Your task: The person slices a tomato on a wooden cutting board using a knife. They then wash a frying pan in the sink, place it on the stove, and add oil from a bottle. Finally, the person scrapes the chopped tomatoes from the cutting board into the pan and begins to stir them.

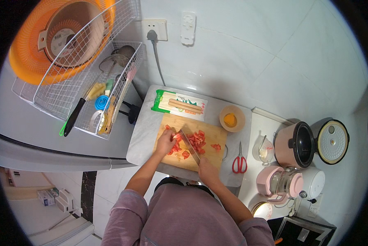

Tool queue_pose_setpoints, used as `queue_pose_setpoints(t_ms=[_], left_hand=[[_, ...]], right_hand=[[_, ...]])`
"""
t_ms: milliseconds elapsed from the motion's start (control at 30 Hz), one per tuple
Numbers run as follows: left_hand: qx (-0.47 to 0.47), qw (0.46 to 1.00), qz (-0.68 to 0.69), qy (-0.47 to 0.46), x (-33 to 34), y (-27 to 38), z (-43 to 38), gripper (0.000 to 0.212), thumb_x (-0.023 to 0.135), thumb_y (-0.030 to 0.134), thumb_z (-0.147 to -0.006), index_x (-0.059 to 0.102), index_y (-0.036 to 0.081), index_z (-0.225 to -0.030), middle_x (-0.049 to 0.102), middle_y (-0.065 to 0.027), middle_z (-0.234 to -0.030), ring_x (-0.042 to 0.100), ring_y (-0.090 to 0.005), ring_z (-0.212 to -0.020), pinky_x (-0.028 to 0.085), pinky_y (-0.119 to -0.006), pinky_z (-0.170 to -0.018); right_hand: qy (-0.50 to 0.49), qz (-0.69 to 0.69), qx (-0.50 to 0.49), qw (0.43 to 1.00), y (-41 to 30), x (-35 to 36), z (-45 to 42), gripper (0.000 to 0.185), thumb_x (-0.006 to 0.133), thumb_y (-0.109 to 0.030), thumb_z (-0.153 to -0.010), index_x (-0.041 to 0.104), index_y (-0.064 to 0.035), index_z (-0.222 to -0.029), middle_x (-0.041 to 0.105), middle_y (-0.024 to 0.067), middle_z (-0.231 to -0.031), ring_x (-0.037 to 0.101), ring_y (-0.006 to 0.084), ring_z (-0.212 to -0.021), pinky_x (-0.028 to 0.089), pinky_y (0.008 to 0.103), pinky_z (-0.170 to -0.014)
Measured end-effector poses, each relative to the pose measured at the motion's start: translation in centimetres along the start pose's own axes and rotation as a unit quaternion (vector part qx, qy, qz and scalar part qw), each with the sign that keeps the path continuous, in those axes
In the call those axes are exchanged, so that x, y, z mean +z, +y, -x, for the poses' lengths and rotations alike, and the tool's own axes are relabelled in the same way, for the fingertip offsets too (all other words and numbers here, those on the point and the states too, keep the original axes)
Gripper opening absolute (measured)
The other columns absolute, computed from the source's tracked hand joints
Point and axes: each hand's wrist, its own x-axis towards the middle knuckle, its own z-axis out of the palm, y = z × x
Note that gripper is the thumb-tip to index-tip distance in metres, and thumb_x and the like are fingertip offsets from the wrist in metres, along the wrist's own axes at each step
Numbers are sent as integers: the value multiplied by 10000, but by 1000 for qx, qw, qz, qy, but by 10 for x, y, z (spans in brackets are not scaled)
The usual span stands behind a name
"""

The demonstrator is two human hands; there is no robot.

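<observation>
My right hand [208, 172] grips the handle of a kitchen knife [190, 147], whose blade lies slantwise over a wooden cutting board [214, 130]. At the blade's far end my left hand [166, 142] holds a piece of tomato [177, 135] between its fingers. Chopped tomato [196, 140] is heaped to the right of the blade, and more pieces lie under and beside my left hand. A small piece [216, 146] sits apart near the board's right edge.
Beyond the board are a noodle package [162, 103] with sausages [185, 106] on it and a bowl [240, 118] with egg yolk. Red-handled scissors [239, 164] lie right. Further right stand a measuring cup [263, 150], an open rice cooker [285, 146] and a pink kettle [265, 181]. A wire rack [57, 107] hangs left.
</observation>
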Motion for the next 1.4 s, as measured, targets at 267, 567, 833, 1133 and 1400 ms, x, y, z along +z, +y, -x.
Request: queue_pose_setpoints(t_ms=[267, 567, 833, 1133, 1400], left_hand=[[41, 998, -43, 10, -1, -1, -1, 231, 666, 50, -716, 515, 33, -891, 537, -157, -887, 567, -341, -779, 468, -391, -669], [28, 998, 9, -50, -8, -1, -2, 189, 643, 48, -735, 544, 5, -891, 553, -161, -891, 564, -348, -846, 459, -394, -727], [25, 999, 35, 3, -8, -2, 4, 149, 652, 58, -749, 542, 12, -840, 546, -136, -804, 578, -296, -726, 468, -367, -652], [18, 1000, -7, 18, -7, -2, 1, 146, 658, 62, -724, 526, 23, -774, 543, -132, -757, 564, -310, -703, 452, -386, -621], [46, 999, -12, 5, -4, -6, 0, 156, 663, 81, -716, 536, 15, -777, 570, -133, -777, 578, -324, -741, 461, -396, -648]], right_hand=[[-79, 31, 38, 996, -33, -15, -27, 248, 407, -74, -860, 416, 8, -1094, 541, 254, -1095, 601, 425, -907, 492, 501, -739], [-15, -31, 5, 999, -23, 15, -63, 183, 405, -81, -861, 415, 2, -1024, 551, 279, -1013, 587, 440, -866, 469, 513, -726], [-18, -25, -48, 998, -6, -10, -42, 168, 462, -78, -821, 388, -13, -958, 583, 257, -836, 579, 445, -791, 437, 530, -666], [-49, -24, -52, 997, -18, -6, -46, 180, 429, -68, -818, 386, 1, -979, 560, 286, -934, 578, 448, -835, 454, 521, -690], [-73, -28, -12, 997, -28, 8, -60, 199, 435, -72, -833, 391, 6, -1010, 546, 290, -1008, 573, 457, -887, 453, 525, -750]])
